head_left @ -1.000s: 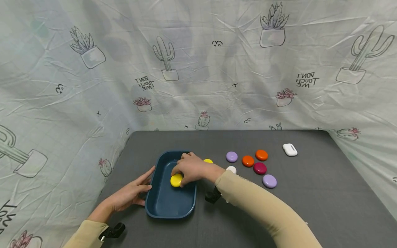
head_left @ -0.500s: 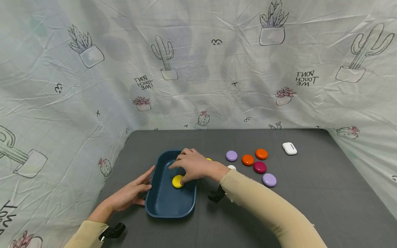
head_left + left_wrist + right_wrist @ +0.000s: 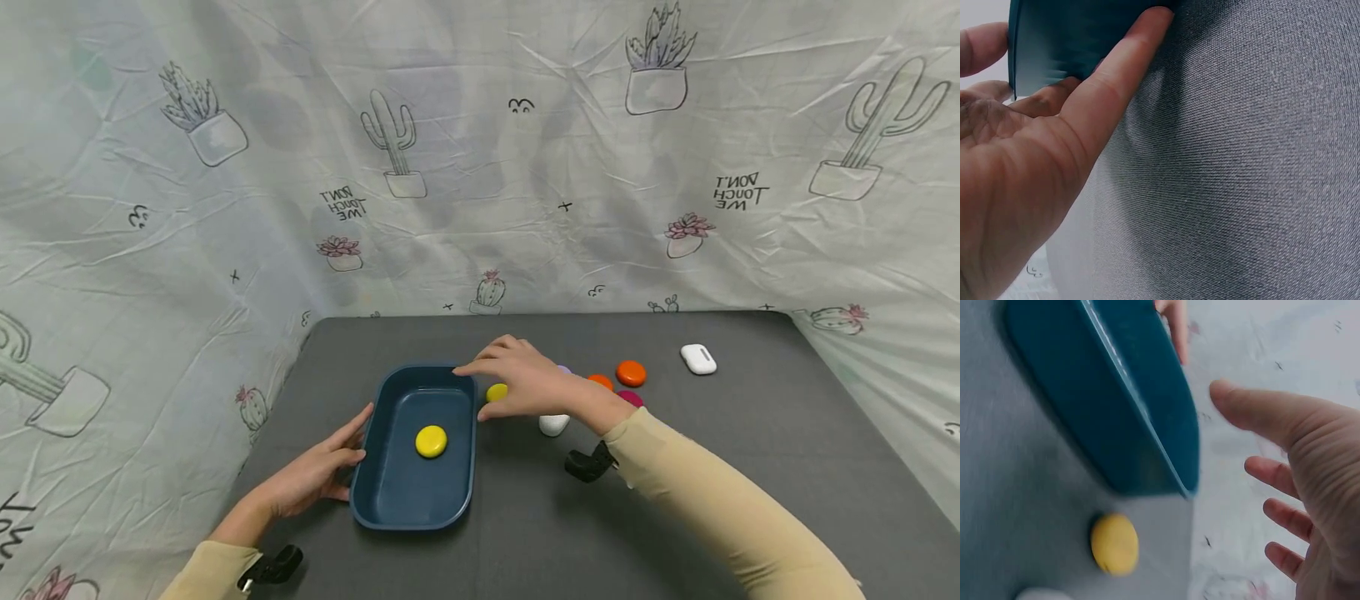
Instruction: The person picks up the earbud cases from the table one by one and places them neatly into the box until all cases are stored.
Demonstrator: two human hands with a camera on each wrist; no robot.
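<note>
A dark blue rectangular tray [image 3: 397, 496] stands on the grey table, a glossy yellow disc [image 3: 431, 442] lying on its floor. At the tray's left side my left hand [image 3: 315, 471] rests with fingers extended along the outer wall; the left wrist view shows fingers against the tray [image 3: 1054, 44]. My right hand [image 3: 532, 379] is over the tray's right rim, thumb and fingers spread and holding nothing. Just below it on the table is a second yellow disc [image 3: 497, 392], also plain in the right wrist view beside the tray. A white disc [image 3: 553, 425] lies under the right wrist, partly covered.
Two orange discs, one of them the far disc [image 3: 631, 373], and a crimson disc [image 3: 632, 398] lie right of the hand. A purple disc [image 3: 564, 369] is mostly hidden. A white earbud case [image 3: 698, 359] sits farther right. Printed cloth [image 3: 450, 167] hangs behind the table.
My right hand has let go of the yellow disc inside the tray and moved right and up, out past the rim. My left hand has stayed at the tray's side.
</note>
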